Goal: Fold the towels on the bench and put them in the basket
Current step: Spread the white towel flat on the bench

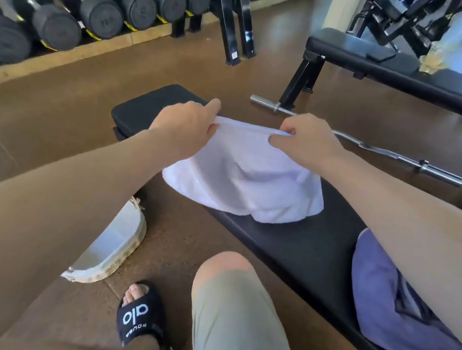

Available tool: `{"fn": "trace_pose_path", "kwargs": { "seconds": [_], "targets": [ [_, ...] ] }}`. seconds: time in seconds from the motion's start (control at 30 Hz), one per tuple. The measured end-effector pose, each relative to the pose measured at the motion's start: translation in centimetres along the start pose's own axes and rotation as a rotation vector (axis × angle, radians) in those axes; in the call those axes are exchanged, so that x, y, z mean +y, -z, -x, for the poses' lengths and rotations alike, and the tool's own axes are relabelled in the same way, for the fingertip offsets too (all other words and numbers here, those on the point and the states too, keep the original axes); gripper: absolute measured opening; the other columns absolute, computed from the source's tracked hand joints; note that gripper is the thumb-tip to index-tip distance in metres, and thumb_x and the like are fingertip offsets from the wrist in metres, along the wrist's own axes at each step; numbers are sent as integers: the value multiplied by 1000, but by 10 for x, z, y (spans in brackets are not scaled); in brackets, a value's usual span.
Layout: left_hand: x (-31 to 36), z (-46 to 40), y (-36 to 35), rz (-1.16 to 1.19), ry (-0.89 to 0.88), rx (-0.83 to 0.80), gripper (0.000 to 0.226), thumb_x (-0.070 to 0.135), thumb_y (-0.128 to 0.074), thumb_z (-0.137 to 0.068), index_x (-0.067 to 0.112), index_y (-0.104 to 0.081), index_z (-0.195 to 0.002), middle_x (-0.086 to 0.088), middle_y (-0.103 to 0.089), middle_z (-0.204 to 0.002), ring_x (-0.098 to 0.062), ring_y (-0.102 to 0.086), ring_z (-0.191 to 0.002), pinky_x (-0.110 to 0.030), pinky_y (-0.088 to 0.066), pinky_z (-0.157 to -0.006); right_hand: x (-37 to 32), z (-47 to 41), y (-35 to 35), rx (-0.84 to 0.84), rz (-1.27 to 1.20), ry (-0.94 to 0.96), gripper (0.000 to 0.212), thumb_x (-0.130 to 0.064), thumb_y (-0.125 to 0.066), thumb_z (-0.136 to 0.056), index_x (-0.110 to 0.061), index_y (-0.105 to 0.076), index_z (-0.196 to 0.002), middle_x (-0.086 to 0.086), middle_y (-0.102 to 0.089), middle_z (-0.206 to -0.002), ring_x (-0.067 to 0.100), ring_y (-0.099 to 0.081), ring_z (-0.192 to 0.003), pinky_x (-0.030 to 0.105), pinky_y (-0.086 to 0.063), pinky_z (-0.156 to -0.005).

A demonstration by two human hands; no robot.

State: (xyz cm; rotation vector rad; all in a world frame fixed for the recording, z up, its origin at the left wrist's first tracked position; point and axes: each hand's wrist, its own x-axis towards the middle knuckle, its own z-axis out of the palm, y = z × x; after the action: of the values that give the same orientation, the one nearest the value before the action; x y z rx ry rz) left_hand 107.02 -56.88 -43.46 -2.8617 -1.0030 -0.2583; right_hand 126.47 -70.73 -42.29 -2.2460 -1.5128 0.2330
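Hands, left [184, 128] and right [305, 143], pinch white towel [243, 183] over bench [297, 247]; basket [110, 246] beside.

The towel [245, 183] is soft white cloth with a matt nap. The surface [297, 247] is black padded vinyl, faintly glossy. The barbell [380, 151] is shiny chromed metal. The basket [116, 250] rim looks rough and woven. The floor [58, 121] is smooth matt brown.
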Motion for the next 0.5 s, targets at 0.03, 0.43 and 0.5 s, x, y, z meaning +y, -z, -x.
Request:
{"fn": "trace_pose_path", "kwargs": {
  "seconds": [0.03,0.43,0.5],
  "targets": [
    [-2,-5,0,-45,17,-14,16,28,-37,-107,13,-38,-114,-8,-53,-73,-29,-54,-61,-38,-46,-53,4,-3,1,-19,19,-7,25,-29,-61,-93,-8,-64,-80,4,-58,-80,20,-53,-74,33,-42,-65],
    [14,-114,65,-115,188,291,24,2,-45,-101,8,-41,-124,-5,-44,-68,-25,-40,-52,-40,-35,-56,66,-59,71,574,-54,-168,22,-19,-47,-100,-4,-60,-89,6,-54,-83,22,-49,-79,31,-27,-63],
    [11,-130,79,-157,192,403,22,2,-42,-101,6,-42,-123,-12,-47,-75,-31,-45,-61,-42,-36,-61,62,-62,91,723,-129,-121,21,-21,-46,-100,-6,-58,-90,2,-50,-78,18,-44,-76,29,-22,-59]
  ]
}}
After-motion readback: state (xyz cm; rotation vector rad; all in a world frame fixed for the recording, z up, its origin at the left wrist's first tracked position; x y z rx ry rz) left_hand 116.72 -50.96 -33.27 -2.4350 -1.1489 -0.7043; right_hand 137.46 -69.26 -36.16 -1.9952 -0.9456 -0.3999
